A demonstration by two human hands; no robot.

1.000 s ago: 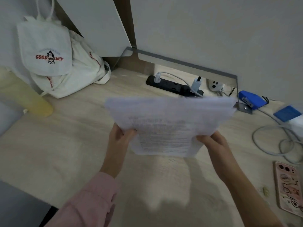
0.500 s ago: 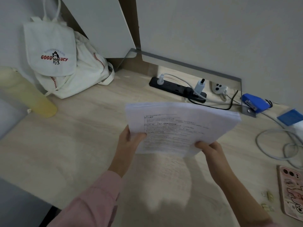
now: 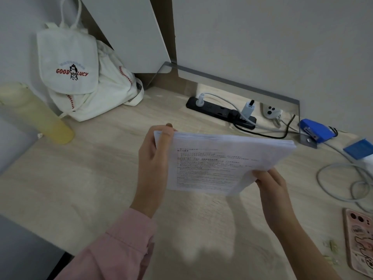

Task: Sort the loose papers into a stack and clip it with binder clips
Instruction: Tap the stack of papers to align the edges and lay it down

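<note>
A stack of printed white papers (image 3: pixel 218 160) is held in the air above the wooden desk (image 3: pixel 80 178), its edges roughly even. My left hand (image 3: pixel 155 164) grips the stack's left edge, with fingers wrapped over the top corner. My right hand (image 3: pixel 270 186) pinches the lower right corner from below. Two small pale clips (image 3: pixel 331 247) lie on the desk at the lower right, beside a phone.
A white backpack (image 3: pixel 84 77) leans against the wall at the back left, a yellow bottle (image 3: pixel 36 116) beside it. A black power strip (image 3: pixel 220 112), blue stapler (image 3: pixel 316 130), grey cables (image 3: pixel 343 182) and a pink phone (image 3: pixel 359 239) fill the right side.
The papers have come lower and turned flatter. My left hand slid up from the bottom corner to the stack's upper left edge. The right hand stays at the lower right corner.
</note>
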